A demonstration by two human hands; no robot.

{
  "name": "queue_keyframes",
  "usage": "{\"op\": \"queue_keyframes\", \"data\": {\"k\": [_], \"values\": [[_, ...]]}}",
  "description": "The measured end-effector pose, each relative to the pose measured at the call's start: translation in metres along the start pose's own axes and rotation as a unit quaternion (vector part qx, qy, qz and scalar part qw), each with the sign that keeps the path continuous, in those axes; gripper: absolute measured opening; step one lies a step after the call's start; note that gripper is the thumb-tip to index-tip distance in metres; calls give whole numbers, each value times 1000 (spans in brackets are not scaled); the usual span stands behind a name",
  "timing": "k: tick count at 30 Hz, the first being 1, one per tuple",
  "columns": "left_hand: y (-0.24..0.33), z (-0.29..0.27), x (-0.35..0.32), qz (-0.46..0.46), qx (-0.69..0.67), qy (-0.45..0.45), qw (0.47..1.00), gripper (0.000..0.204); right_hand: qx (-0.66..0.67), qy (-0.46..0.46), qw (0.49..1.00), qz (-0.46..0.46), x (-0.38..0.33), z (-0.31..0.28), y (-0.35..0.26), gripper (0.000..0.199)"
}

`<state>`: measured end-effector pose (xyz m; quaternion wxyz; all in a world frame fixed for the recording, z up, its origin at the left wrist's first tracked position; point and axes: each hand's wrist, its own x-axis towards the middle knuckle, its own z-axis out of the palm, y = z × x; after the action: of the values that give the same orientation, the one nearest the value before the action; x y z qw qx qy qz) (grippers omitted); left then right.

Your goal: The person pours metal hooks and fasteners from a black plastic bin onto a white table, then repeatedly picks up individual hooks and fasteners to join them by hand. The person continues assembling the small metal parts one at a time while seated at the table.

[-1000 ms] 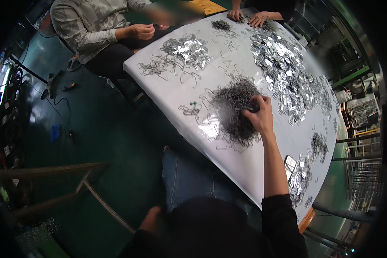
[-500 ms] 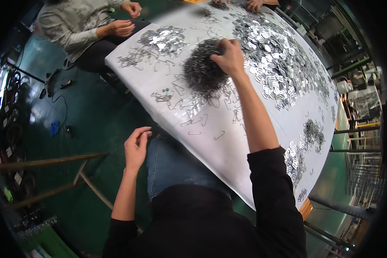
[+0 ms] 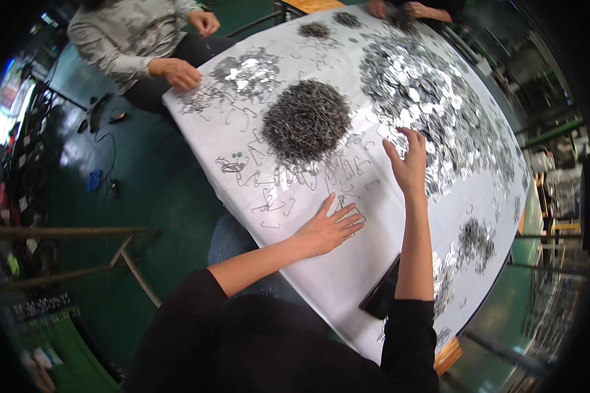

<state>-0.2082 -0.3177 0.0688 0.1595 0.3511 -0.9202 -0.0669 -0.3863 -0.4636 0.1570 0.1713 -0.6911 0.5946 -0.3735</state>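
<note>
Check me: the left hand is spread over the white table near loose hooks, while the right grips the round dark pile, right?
Not quite: the head view shows the right hand apart from the dark pile, open near flat shiny pieces. The left hand is spread over the white table near loose hooks.

You are in what looks like a workshop, judging by the loose heaps of wire hooks (image 3: 307,121) and flat metal pieces (image 3: 432,111) on a white-covered tabletop (image 3: 341,278), people (image 3: 128,49) seated around it, and green floor (image 3: 154,190) beneath.
</note>
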Motion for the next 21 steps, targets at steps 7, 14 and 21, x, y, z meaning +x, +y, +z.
{"op": "queue_keyframes", "data": {"k": [7, 14, 21], "values": [[-6, -10, -13, -63, 18, -30, 997, 47, -96, -39, 953, -285, -1, 124, -77, 62], [-57, -82, -87, -165, -65, 145, 973, 33, -313, -216, 887, -263, 24, 147, -106, 55], [-126, -106, -116, -268, -157, 323, 894, 35, -234, -350, 890, -174, 92, 175, -166, 53]]}}
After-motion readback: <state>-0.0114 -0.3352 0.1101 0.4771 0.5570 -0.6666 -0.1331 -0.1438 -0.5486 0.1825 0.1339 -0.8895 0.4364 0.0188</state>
